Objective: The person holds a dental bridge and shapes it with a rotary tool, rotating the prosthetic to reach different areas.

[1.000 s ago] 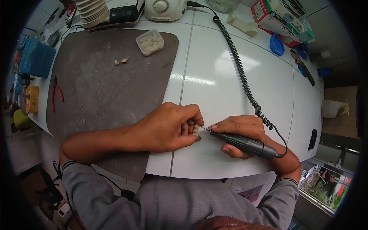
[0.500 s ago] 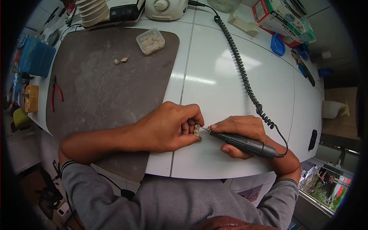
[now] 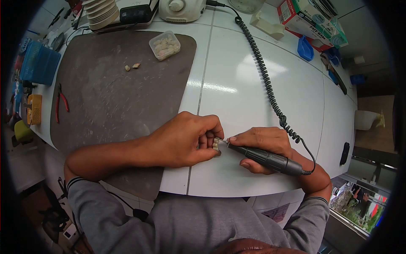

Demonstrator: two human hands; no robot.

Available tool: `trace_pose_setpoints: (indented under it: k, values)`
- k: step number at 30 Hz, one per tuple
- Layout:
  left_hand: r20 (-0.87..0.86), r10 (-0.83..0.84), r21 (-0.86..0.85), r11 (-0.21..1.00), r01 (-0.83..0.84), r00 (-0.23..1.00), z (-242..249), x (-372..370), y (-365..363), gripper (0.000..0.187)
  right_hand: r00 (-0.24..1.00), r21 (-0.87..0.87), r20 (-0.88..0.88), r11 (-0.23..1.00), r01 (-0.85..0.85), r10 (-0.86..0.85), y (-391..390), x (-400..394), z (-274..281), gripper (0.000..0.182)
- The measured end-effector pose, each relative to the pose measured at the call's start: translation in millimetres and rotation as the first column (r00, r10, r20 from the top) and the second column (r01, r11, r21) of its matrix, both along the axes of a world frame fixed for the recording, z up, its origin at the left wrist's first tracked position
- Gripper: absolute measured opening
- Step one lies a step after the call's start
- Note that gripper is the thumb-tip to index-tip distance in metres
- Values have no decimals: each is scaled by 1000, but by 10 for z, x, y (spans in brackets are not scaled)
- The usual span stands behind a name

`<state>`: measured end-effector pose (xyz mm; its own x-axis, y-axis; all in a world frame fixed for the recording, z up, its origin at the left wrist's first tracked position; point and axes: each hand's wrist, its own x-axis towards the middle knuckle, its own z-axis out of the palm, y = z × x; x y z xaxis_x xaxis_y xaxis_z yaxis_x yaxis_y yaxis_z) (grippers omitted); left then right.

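My left hand (image 3: 190, 139) is closed, with a small row of cream false teeth (image 3: 216, 144) pinched between thumb and fingers. My fingers hide part of the row. In my right hand (image 3: 266, 142) lies a black rotary handpiece (image 3: 266, 159), gripped like a pen and pointing left. Its thin metal bit reaches the upper part of the teeth; whether it touches them is too small to tell. A coiled black cord (image 3: 268, 80) runs from the handpiece's rear up to a cream control box (image 3: 181, 9) at the back.
On the brown mat (image 3: 105, 93) are a clear tub of cream pieces (image 3: 165, 45), two loose bits (image 3: 135, 66) and red-handled pliers (image 3: 63, 101). Blue bins (image 3: 40, 63) stand at the left. A box (image 3: 308, 25), a blue tray (image 3: 305, 48) and a knife (image 3: 334, 74) sit at the back right.
The handpiece and my right hand have shifted very slightly left. My left hand keeps its pinch on the teeth; the whole view has drifted a little.
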<state>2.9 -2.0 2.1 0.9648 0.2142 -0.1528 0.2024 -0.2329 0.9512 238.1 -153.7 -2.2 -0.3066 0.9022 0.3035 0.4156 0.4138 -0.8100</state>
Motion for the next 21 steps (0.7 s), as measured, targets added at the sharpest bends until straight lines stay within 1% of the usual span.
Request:
trace_pose_setpoints:
  k: [2, 5, 14, 16, 21]
  values:
    - [-1, -2, 7, 1000, 2, 1000, 6, 1, 2, 28, 1000, 1, -6, 1000, -23, 23, 15, 3, 19, 39]
    - [-5, -4, 18, 1000, 4, 1000, 4, 1, -4, 28, 1000, -32, -11, 999, 4, -5, 6, 3, 19, 40]
    - [-7, -5, 50, 999, 5, 1000, -6, 0, -11, 25, 999, -13, 8, 999, -40, 40, 23, 25, 34, 40]
    - [-8, -9, 65, 998, 9, 1000, 5, 2, -10, 25, 1000, -25, 10, 1000, -18, 18, 18, 22, 36, 40]
    - [-36, -29, 46, 998, 30, 999, 53, 11, -1, 25, 1000, -34, 1, 999, -19, 19, 12, 22, 23, 39]
